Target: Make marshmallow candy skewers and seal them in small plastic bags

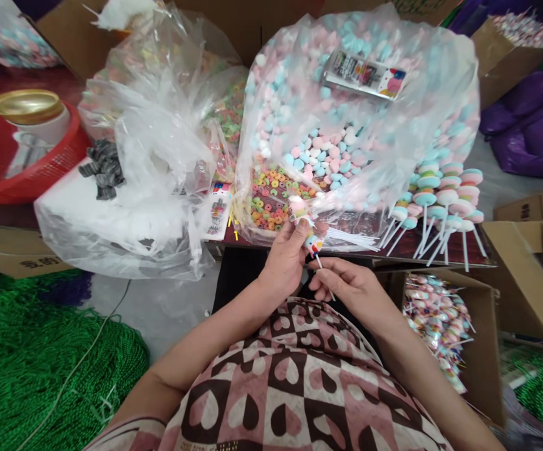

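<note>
Between my hands, just in front of the table edge, is a wrapped candy skewer (312, 242) with pastel pieces inside a printed clear wrapper. My left hand (286, 257) grips its wrapped candy part, thumb on top. Lower down, my right hand (341, 279) has its fingers closed round the white stick. Right behind them lie a pile of colourful ring candies (274, 197) and a pile of pink, blue and white candies (330, 153). Several loose white sticks (353, 238) rest at the edge, beside unwrapped candy skewers (444, 194) stacked on the right.
A cardboard box (480, 351) of wrapped skewers stands low at my right. Stacked printed wrappers (218, 210) and a white plastic bag (158, 150) lie left of the piles. A red basket (71, 153) is far left; green cord (64, 376) heaps on the floor.
</note>
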{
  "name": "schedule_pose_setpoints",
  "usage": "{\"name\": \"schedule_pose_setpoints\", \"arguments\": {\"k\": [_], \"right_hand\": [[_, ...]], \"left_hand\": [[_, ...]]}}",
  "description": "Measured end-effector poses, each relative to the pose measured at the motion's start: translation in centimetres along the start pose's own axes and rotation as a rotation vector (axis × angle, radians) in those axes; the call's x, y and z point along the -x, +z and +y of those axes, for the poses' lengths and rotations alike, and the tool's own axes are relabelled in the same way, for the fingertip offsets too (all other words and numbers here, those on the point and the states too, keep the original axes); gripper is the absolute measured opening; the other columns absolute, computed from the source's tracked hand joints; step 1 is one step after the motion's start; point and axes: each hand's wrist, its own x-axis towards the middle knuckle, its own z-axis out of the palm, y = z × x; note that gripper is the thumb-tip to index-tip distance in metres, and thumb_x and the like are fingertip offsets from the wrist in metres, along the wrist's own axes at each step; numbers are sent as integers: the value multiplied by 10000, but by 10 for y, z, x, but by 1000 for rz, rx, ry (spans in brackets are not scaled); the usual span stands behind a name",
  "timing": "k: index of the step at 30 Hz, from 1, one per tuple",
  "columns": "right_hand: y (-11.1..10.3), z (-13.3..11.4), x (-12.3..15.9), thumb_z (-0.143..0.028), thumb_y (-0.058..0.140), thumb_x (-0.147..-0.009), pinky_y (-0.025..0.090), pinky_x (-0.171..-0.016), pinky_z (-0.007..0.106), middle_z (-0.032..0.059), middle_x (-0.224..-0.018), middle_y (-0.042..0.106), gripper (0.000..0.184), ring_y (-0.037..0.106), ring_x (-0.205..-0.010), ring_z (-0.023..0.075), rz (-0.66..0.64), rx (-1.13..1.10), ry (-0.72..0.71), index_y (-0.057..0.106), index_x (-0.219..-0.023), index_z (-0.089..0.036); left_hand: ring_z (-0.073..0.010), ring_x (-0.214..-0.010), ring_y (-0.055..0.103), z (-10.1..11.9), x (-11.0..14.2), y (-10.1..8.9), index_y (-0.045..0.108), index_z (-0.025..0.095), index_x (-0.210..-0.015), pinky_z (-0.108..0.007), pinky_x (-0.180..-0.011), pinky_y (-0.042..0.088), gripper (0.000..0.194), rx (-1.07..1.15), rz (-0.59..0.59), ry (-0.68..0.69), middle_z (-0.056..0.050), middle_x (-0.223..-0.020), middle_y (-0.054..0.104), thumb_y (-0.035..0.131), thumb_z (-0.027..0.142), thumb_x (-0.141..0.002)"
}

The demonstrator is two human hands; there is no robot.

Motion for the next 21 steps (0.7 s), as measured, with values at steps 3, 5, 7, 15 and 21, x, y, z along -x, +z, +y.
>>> {"name": "schedule_pose_setpoints", "arguments": {"k": [3,5,7,15,21], "right_hand": [[8,14,-6,-496,666,-816,335,-404,193,-48,-528,562,342,455,-414,76,113,-128,18,683,-932,-175],[10,21,-9,-478,685,-803,281,-389,187,-70,-495,512,323,398,-402,67,203,-156,-23,664,-929,-181],[13,22,-8,-472,663,-824,261,-392,190,-75,-490,488,304,373,-410,68,258,-127,-66,644,-923,-185],[9,19,-8,-429,626,-857,279,-417,206,-70,-535,491,245,387,-447,78,475,-5,-188,613,-920,-193],[10,20,-13,-373,634,-840,292,-428,196,-88,-515,460,194,392,-446,72,494,2,-210,588,-904,-195]], "left_hand": [[-131,-752,655,-3,0,-2,609,192,-876,-247,-675,497,312,15,-50,-26,-7,-807,690,765,432,-751],[-128,-760,656,-5,0,-3,610,188,-876,-252,-701,493,285,26,-78,-27,-4,-827,689,766,395,-756],[-125,-767,654,-5,1,-2,618,181,-897,-256,-742,484,270,21,-92,-43,1,-819,685,769,353,-755],[-146,-828,622,-9,7,-7,587,182,-978,-284,-754,484,379,-343,-131,-88,-32,-935,648,681,502,-797],[-127,-793,571,-15,4,-17,601,162,-888,-258,-760,468,280,-807,-179,60,-6,-850,634,634,434,-831]]}}
